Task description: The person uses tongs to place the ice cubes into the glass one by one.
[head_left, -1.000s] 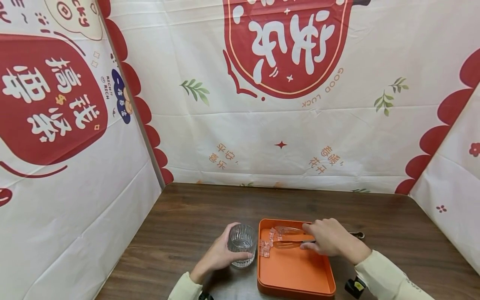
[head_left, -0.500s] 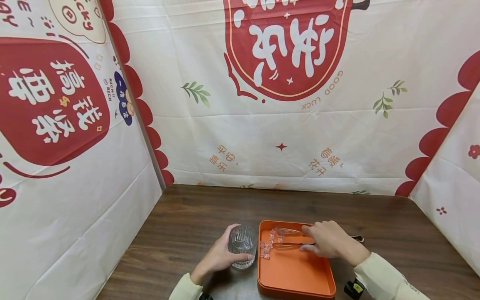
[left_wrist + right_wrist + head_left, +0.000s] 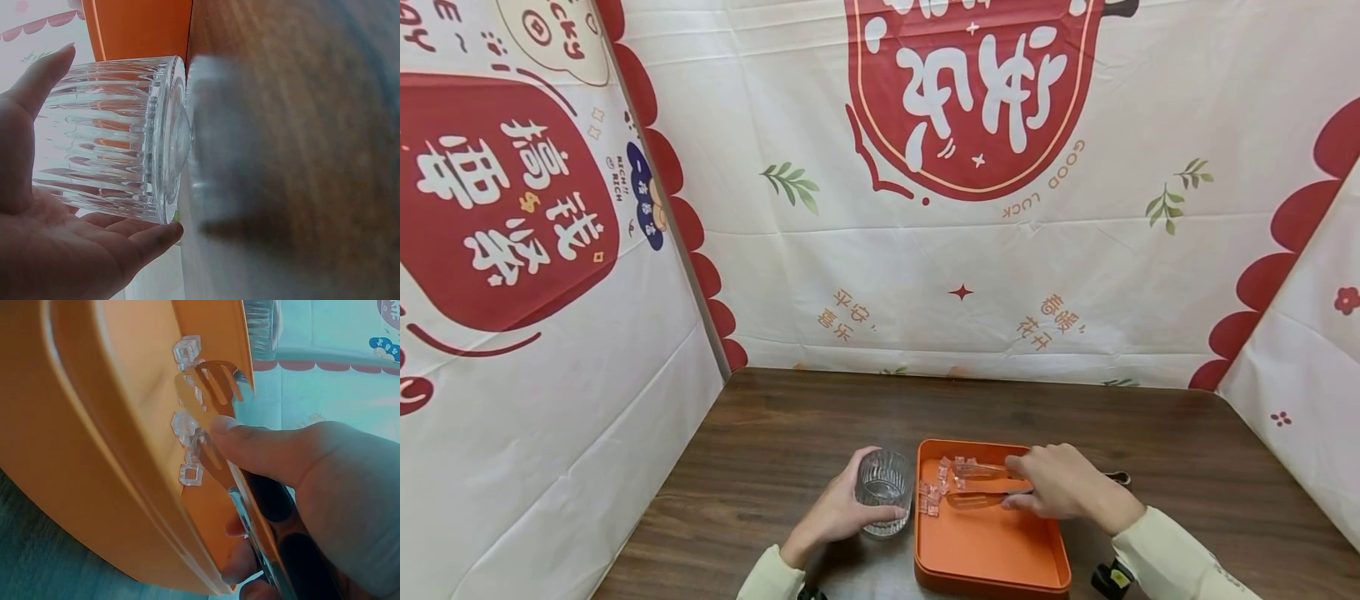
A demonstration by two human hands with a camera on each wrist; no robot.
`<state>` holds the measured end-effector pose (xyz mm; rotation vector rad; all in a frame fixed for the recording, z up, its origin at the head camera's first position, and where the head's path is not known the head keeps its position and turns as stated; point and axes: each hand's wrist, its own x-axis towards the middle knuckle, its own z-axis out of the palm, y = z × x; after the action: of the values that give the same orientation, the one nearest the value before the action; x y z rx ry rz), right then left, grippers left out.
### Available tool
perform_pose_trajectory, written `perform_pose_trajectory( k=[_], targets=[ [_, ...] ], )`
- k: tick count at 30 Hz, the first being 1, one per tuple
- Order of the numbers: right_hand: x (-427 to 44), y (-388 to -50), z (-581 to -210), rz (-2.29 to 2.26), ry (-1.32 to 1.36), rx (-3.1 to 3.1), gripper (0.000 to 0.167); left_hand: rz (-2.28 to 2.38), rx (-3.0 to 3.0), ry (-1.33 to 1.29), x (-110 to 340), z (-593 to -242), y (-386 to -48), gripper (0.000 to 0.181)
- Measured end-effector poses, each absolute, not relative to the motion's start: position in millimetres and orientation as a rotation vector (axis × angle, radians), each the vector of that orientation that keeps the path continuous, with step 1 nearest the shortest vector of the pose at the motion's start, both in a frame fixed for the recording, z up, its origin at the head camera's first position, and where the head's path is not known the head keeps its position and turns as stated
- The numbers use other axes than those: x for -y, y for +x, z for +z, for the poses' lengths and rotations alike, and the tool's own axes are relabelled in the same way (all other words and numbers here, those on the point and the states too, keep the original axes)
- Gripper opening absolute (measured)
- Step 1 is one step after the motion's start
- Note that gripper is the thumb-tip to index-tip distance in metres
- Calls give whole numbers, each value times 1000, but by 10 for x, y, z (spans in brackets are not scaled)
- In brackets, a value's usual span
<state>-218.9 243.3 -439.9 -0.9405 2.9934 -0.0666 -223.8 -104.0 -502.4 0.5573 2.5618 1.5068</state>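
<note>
In the head view, a ribbed clear glass (image 3: 883,492) stands upright beside the tray's left wall, with my left hand (image 3: 842,507) curled round it. The left wrist view shows the glass (image 3: 112,134) between thumb and fingers of the hand (image 3: 69,244), its base by the tabletop. My right hand (image 3: 1063,483) grips metal tongs (image 3: 976,500) with slotted ends inside the orange tray (image 3: 992,554). Several clear cubes (image 3: 929,497) lie along the tray's left side. In the right wrist view, the tongs' spread ends (image 3: 219,381) are over the cubes (image 3: 190,475), held by the hand (image 3: 325,481).
The brown wooden table (image 3: 790,417) extends behind and left of the glass. White printed cloth (image 3: 925,250) hangs behind the table and at both sides. The tongs' handle end (image 3: 1118,477) sticks out past the right hand.
The tongs' ends have shifted slightly within the tray, and the cubes near them lie a little differently. The left hand and the glass have stayed in place.
</note>
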Motion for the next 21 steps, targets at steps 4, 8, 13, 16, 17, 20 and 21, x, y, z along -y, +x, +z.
perform_pose_trajectory(
  k=[4, 8, 13, 16, 17, 20, 21],
  targets=[
    [-2441, -2185, -4398, -49, -943, -2988, 41, 1514, -2557, 556, 1038, -5027, -2241, 93],
    [-2430, -2184, -4398, -57, -957, -2988, 39, 1509, -2563, 555, 1035, -5030, -2248, 94],
    [-2410, -2188, -4419, -50, -961, -2993, 37, 1504, -2559, 554, 1034, -5037, -2255, 95],
    [-2404, -2193, -4439, -39, -967, -2999, 35, 1502, -2558, 556, 1034, -5039, -2258, 94],
    [-2403, -2193, -4443, -38, -969, -3000, 35, 1502, -2558, 557, 1034, -5038, -2259, 94],
    [-2398, -2192, -4447, -36, -981, -3008, 33, 1498, -2560, 558, 1034, -5034, -2263, 94],
    [-2397, -2192, -4446, -35, -986, -3009, 33, 1499, -2559, 559, 1034, -5033, -2264, 94]
  ],
)
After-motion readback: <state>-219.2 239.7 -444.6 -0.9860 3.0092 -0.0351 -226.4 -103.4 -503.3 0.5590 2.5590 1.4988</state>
